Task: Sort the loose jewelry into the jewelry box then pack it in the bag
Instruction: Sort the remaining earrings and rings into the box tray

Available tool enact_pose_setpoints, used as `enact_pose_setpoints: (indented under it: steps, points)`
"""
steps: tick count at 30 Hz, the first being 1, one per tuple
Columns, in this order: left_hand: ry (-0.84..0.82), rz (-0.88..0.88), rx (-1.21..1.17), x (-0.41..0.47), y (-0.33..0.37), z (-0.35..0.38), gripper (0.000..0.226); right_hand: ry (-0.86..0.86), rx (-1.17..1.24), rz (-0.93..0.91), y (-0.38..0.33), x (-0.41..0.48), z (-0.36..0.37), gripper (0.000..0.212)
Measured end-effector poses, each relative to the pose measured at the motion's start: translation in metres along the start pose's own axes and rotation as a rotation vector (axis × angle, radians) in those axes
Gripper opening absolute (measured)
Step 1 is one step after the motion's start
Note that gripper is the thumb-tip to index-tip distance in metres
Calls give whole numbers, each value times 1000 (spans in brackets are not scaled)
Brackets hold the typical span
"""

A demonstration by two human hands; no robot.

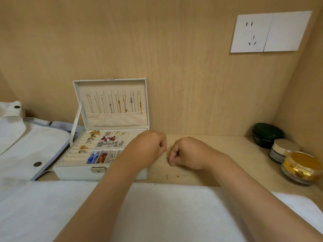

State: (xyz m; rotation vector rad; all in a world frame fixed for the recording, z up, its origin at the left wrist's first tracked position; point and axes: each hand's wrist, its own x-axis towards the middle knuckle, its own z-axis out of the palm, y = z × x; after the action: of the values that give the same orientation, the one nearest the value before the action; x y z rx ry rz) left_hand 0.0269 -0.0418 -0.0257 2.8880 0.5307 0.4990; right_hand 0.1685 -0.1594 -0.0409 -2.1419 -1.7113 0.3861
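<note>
Open white jewelry box [75, 173] stands on the wooden shelf [227, 154], just beside the white canvas bag [26, 145]. Left hand [148, 145], fingers curled, lies over the box's right edge; whether it holds anything cannot be told. Right hand [187, 152] pinches a tiny piece [169, 162] at the shelf surface. A loose stud [167, 176] and a small gold piece [177, 176] lie near it on the shelf.

Left hand [150, 145] and right hand [189, 152] curled, close together — by jewelry box [78, 172].
</note>
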Motion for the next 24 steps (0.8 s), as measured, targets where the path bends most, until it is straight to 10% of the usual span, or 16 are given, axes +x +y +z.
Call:
enact_pose_setpoints:
  steps: [24]
  points:
    - [133, -36, -328, -19, -12, -2, 8, 165, 758, 104, -11, -2, -3, 11]
